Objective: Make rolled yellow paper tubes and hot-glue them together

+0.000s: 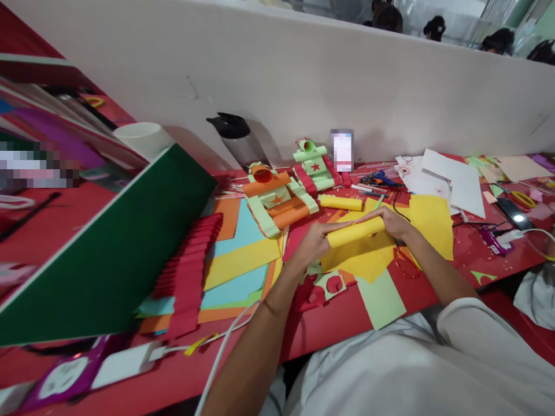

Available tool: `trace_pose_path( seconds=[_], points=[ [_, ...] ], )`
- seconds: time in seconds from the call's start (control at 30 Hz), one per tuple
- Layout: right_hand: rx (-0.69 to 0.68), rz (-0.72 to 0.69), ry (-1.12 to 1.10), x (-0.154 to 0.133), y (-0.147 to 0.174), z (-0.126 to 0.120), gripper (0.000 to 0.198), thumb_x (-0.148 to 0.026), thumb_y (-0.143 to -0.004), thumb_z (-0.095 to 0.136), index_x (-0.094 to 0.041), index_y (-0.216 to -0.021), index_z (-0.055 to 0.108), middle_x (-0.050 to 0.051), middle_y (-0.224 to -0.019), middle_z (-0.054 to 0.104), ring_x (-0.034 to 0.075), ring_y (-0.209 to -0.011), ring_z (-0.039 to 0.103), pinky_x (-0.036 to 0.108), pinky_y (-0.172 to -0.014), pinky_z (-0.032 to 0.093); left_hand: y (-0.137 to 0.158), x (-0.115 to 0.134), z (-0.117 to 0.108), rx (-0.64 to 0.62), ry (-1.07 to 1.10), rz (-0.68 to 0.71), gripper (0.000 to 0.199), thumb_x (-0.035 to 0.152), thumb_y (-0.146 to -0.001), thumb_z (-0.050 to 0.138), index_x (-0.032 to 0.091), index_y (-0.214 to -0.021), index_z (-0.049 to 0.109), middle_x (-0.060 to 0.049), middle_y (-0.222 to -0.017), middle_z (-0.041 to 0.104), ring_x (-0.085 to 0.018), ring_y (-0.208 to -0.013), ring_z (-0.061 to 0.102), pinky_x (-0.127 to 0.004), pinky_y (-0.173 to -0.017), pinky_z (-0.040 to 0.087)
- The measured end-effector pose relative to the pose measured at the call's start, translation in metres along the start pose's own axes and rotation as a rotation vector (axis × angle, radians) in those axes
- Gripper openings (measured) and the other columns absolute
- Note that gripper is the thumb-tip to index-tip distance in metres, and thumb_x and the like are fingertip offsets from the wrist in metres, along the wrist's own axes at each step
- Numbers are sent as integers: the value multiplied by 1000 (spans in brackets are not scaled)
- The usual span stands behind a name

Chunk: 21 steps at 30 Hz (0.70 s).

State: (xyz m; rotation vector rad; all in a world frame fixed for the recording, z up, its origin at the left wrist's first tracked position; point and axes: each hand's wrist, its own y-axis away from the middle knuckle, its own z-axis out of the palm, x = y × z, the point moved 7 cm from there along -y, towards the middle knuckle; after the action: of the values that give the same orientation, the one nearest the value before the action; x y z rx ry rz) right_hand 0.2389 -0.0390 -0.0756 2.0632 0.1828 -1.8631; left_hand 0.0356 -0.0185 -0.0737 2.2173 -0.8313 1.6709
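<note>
A rolled yellow paper tube [356, 233] is between my hands, above yellow paper sheets [377, 263]. My left hand [315, 241] grips its left end, fingers along the top. At the other end, my right hand [390, 222] holds the roll with fingers reaching toward the left. Just behind lies a second yellow tube [341, 203]. Red-handled scissors [406, 263] rest near my right wrist. Two paper constructions stand behind my left hand: an orange and green one [280, 202] and a green and red one [316, 167], each with a star.
A green board [104, 248] leans at the left, beside coloured sheets [243, 260] and pleated red paper [191, 271]. A bottle [243, 141] and phone [342, 150] stand against the white partition [281, 75]. A glue gun [384, 178] and white paper [459, 185] lie right. Cable [225, 346] crosses the front edge.
</note>
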Motion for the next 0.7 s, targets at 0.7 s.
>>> trace_pose_path(
  seconds=[0.7],
  points=[
    [238, 25, 85, 6, 0, -39, 19, -30, -66, 82, -16, -78, 75, 5, -69, 76, 14, -62, 71, 18, -50, 45, 0, -29, -27, 351, 163, -332, 16, 32, -61, 85, 18, -66, 78, 2, -54, 66, -15, -59, 63, -22, -57, 52]
  ],
)
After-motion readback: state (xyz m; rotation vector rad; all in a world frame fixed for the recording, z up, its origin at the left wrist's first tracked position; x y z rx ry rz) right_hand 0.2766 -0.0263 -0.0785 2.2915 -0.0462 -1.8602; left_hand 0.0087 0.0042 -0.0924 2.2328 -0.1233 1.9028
